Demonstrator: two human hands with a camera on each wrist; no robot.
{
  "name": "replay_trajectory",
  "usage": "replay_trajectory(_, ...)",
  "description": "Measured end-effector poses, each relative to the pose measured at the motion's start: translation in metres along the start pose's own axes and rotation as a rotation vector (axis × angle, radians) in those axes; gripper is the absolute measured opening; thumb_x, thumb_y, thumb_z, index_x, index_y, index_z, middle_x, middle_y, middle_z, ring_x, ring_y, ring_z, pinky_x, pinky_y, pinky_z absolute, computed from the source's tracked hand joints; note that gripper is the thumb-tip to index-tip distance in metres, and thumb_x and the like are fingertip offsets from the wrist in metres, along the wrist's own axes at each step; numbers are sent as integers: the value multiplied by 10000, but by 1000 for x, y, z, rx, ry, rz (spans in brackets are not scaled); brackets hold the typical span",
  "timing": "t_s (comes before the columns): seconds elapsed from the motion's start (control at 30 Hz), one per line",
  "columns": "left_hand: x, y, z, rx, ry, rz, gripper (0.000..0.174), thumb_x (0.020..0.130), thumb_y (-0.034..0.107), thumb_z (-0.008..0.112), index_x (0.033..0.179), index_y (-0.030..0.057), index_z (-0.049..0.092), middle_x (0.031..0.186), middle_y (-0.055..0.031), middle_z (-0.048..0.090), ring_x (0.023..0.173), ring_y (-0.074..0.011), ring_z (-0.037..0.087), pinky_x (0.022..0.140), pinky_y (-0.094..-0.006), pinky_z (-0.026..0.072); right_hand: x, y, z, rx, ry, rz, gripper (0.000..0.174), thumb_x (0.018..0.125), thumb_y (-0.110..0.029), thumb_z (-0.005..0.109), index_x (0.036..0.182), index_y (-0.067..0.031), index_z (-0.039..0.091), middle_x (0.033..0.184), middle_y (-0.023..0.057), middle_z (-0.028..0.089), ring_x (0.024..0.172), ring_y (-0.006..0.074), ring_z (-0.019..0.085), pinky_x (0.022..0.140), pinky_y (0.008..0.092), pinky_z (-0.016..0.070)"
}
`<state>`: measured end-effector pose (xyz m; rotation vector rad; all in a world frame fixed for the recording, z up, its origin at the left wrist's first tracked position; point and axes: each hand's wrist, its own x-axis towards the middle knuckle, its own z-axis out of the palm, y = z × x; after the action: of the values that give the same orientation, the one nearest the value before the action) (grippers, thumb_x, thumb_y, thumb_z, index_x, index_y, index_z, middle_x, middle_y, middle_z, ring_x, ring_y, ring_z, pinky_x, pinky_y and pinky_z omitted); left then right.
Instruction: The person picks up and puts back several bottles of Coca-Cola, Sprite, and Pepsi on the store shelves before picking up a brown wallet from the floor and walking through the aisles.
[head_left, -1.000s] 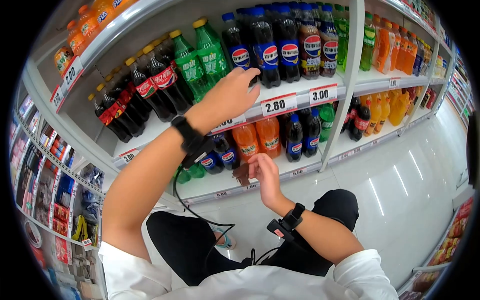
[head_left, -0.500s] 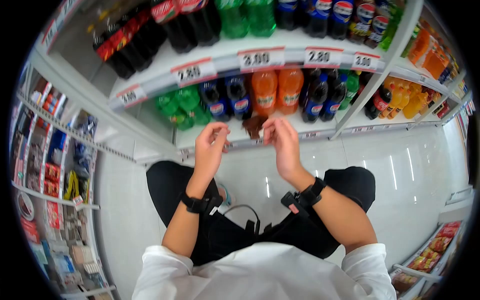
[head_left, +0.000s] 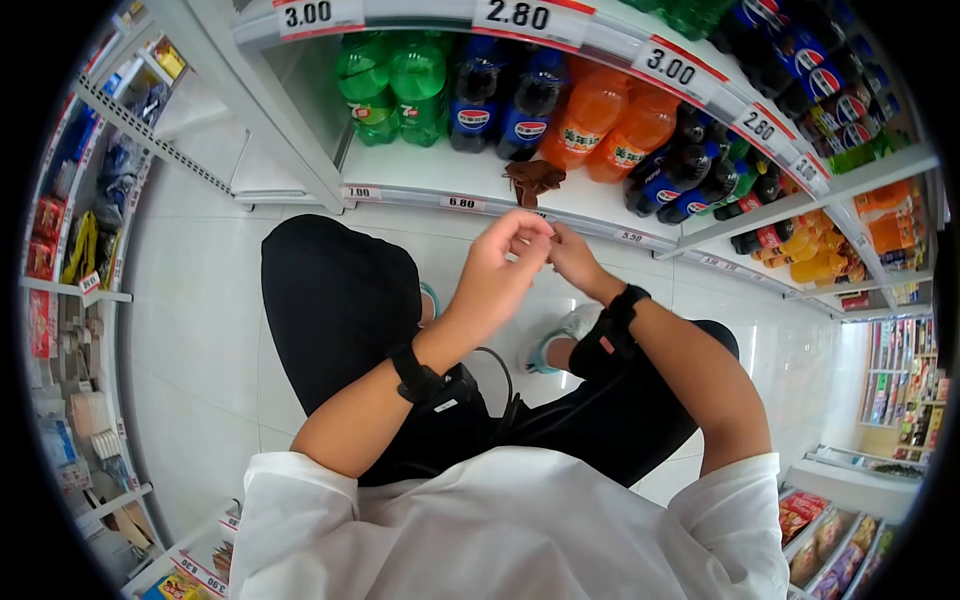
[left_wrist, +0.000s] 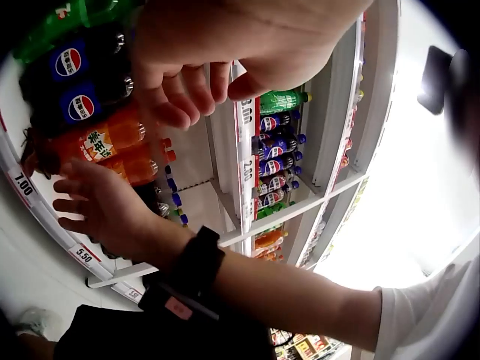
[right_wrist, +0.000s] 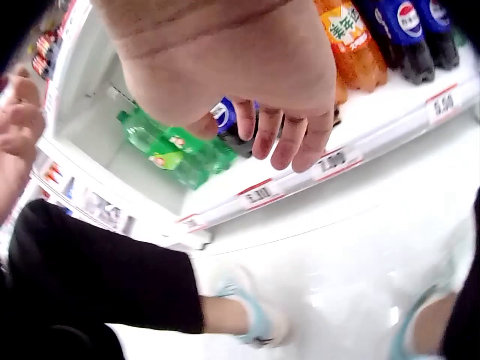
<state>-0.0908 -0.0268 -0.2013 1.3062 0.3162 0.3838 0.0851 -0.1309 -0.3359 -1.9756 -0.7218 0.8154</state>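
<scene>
Left hand (head_left: pixel 500 268) and right hand (head_left: pixel 574 257) have drawn together before the soda shelf (head_left: pixel 420 165). Both hang loosely curled, holding nothing.

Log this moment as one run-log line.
left hand: empty, loosely curled | right hand: empty, relaxed | brown cloth: on bottom shelf

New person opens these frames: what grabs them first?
The left hand and right hand meet at the fingertips mid-frame, in front of the bottom shelf. A crumpled brown cloth lies at that shelf's edge near the orange bottles, with green bottles further left.
</scene>
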Motion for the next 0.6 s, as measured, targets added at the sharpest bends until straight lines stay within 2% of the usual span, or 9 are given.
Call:
replay_trajectory(0.03, -3, -5, -3, 24, -8, 9, 138, 927, 110, 554, 1049, 47, 573, 941, -25, 587, 801, -79, 539, 652, -232, 459, 17, 21, -5, -150, -35, -102, 421, 859, -282, 611, 1148, 18, 550, 944, 200, 647, 873, 321, 634, 789, 390, 500)
replay_trajectory(0.07, -8, -8, -6, 14, 2, 1, 138, 927, 110, 554, 1049, 47, 573, 941, -25, 587, 801, -79, 539, 652, -232, 459, 26, 24, -10, -157, -48, -94, 421, 859, -282, 611, 1148, 18, 550, 944, 200, 647, 873, 321, 634, 789, 390, 500)
replay_trajectory(0.13, -15, -13, -14, 21, -12, -30, 137, 928, 119, 571, 1045, 48, 579, 939, -13, 580, 814, -71, 525, 658, -227, 456, 45, 25, -16, -624, 31, -93, 457, 852, -284, 611, 1206, -10, 522, 1097, 250, 602, 1028, 394, 596, 903, 439, 480)
replay_trajectory(0.17, -18, -11, -18, 29, -8, -53, 132, 925, 110, 579, 1040, 46, 585, 936, 2, 573, 831, -65, 519, 669, -222, 451, 53, 23, -16, -628, 17, -88, 457, 852, -284, 611, 1206, -10, 522, 1097, 250, 602, 1028, 394, 596, 903, 439, 480)
replay_trajectory(0.23, -23, -10, -28, 56, 12, -43, 130, 923, 102, 581, 1038, 42, 586, 940, 2, 578, 838, -66, 527, 676, -219, 447, 74, 19, -14, -735, 53, 58, 500, 841, -283, 615, 1267, -56, 487, 1243, 279, 512, 1148, 459, 507, 988, 487, 429)
replay_trajectory(0.37, -30, 0, -51, 119, 38, -38, 123, 917, 75, 578, 1033, 34, 592, 957, -13, 601, 872, -88, 566, 708, -233, 443, 123, 46, -3, -729, 103, -15, 562, 814, -323, 623, 1311, -121, 458, 1301, 261, 463, 1161, 476, 492, 997, 492, 425)
replay_trajectory(0.4, -31, -1, -56, 130, 32, -24, 124, 918, 72, 574, 1034, 33, 593, 960, -21, 607, 879, -98, 576, 714, -241, 446, 134, 49, -1, -712, 108, 28, 597, 810, -331, 619, 1348, -145, 436, 1309, 257, 457, 1158, 486, 490, 1000, 490, 422)
replay_trajectory(0.47, -31, -2, -68, 147, 52, -19, 124, 916, 66, 573, 1034, 35, 594, 958, -30, 611, 874, -112, 588, 711, -251, 448, 160, 58, 7, -686, 168, -18, 658, 808, -347, 612, 1403, -172, 393, 1311, 266, 449, 1158, 494, 484, 998, 494, 424)
replay_trajectory(0.6, -21, -14, -95, 126, 111, -30, 115, 917, 61, 572, 1028, 39, 593, 931, -38, 614, 840, -116, 591, 710, -250, 448, 208, 72, 28, -687, 145, 52, 724, 796, -400, 618, 1436, -170, 368, 1319, 297, 418, 1168, 500, 473, 1001, 482, 428)
